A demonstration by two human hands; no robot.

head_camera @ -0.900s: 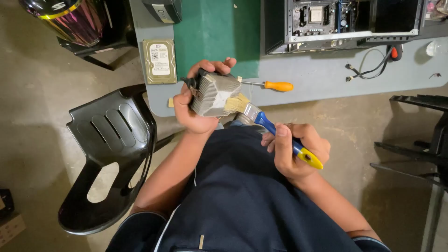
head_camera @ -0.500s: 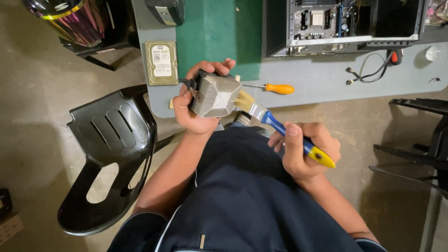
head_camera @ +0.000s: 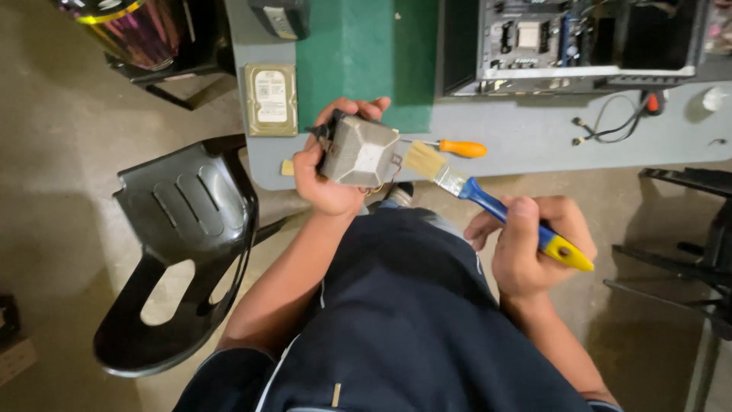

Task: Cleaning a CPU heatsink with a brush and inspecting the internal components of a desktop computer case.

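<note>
My left hand (head_camera: 329, 172) grips a grey metal box-shaped computer part (head_camera: 360, 152), held over my lap just in front of the table edge. My right hand (head_camera: 531, 246) holds a paintbrush (head_camera: 488, 202) by its blue and yellow handle. The brush's pale bristles (head_camera: 424, 159) point left and sit just to the right of the metal box, close to its side. An orange-handled screwdriver (head_camera: 460, 148) lies on the table right behind the brush.
A grey table (head_camera: 534, 137) carries a green mat (head_camera: 358, 53), a hard drive (head_camera: 271, 99) and an opened computer case (head_camera: 572, 42) with loose cables (head_camera: 610, 126). A black plastic chair (head_camera: 179, 252) stands at my left. Black metal frames (head_camera: 686, 229) stand at the right.
The brush has drawn back to the right, its bristles now off the metal box and beside it. My right hand has shifted right and slightly down. The left hand keeps the box nearly still.
</note>
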